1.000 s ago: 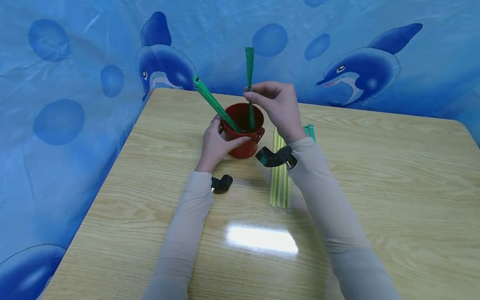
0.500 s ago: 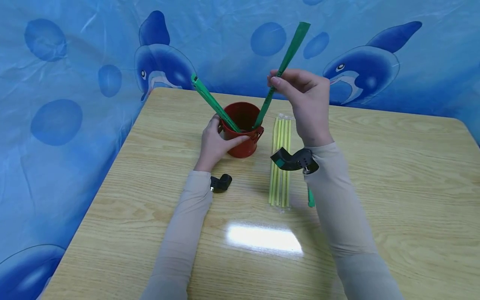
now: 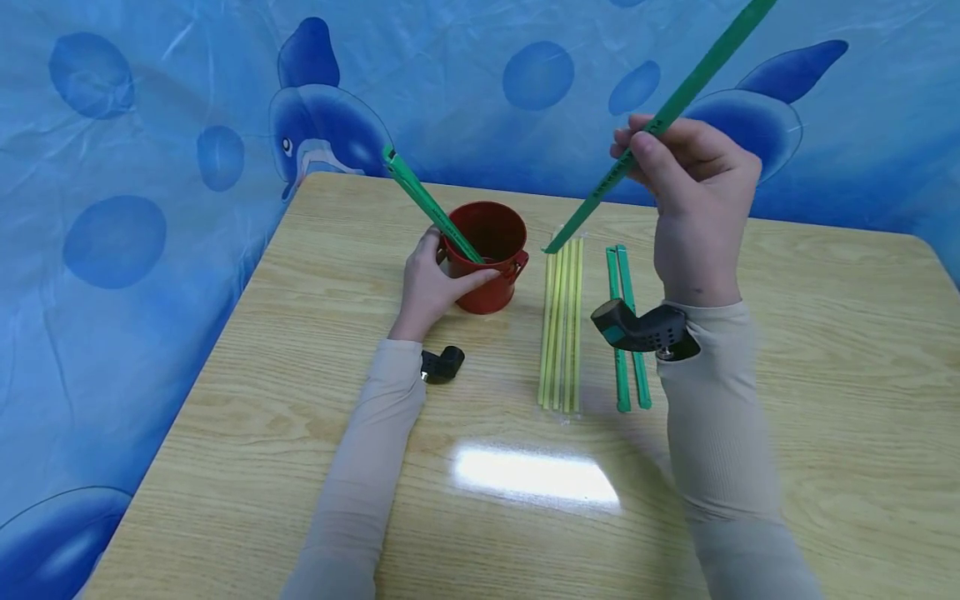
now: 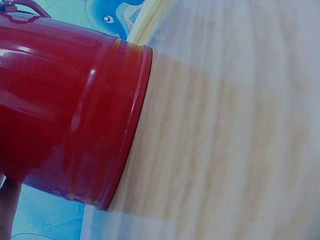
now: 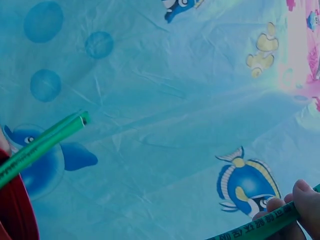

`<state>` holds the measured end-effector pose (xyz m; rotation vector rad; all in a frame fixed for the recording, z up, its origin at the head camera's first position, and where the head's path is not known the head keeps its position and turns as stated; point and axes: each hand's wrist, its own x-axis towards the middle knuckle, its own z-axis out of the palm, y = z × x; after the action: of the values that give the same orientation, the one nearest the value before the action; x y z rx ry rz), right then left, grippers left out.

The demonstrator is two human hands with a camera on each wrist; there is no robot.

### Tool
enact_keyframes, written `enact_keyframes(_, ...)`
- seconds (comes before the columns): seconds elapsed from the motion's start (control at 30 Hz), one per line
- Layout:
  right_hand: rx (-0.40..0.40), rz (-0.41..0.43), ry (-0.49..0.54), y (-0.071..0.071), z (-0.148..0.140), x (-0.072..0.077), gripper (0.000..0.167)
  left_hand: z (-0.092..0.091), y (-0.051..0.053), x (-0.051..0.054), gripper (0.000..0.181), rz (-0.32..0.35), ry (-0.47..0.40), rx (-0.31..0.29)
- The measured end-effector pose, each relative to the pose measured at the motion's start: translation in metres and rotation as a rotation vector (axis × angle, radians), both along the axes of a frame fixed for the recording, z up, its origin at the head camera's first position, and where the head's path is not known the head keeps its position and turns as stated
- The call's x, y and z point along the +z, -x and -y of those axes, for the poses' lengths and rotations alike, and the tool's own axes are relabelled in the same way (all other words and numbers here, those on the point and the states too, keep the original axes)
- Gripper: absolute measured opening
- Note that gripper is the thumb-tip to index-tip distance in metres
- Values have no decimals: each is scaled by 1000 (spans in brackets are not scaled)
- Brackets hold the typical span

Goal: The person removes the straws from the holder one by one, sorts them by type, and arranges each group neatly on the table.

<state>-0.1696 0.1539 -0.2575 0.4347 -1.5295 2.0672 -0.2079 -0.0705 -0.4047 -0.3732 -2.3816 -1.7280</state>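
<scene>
My left hand holds a small red bucket by its side, thumb along the near rim. The bucket, with a small handle lug at its right, stands upright on the table; its lower wall fills the left wrist view. Leaning left out of it is a slim green packet, possibly more than one. In the air to the bucket's right, my right hand pinches another slim green packet with dark print between thumb and fingers. That packet slants, its lower end outside the bucket; what it contains is hidden.
Several thin yellow sticks in clear plastic lie on the wooden table, right of the bucket. Two more green packets lie beyond them, partly behind the right wrist camera. A blue dolphin-print sheet hangs behind the table.
My right hand has moved right and up, drawing the green packet out of the bucket and tilting it. Two green packets on the table are uncovered. My left hand has stayed on the bucket.
</scene>
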Motion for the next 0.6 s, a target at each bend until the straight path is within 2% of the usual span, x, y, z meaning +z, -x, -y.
enact_keyframes(0.07,-9,11,42,-3,-8,-1,12,0,0,0,76,2,-2,-1)
enact_keyframes(0.2,-43,17,48,-9,-26,-9,17,0,1,-1,76,4,-6,-3)
enact_keyframes(0.3,-45,77,56,-13,-43,-18,20,0,1,-2,76,1,-8,-2)
enact_keyframes(0.4,-33,191,58,-17,-62,-29,21,-1,1,-2,75,0,-8,-3)
enact_keyframes(0.47,-29,272,15,-20,-74,-37,20,-1,1,-1,76,4,-7,-4)
enact_keyframes(0.6,-48,425,-167,-22,-96,-57,23,0,1,-1,76,4,0,-1)
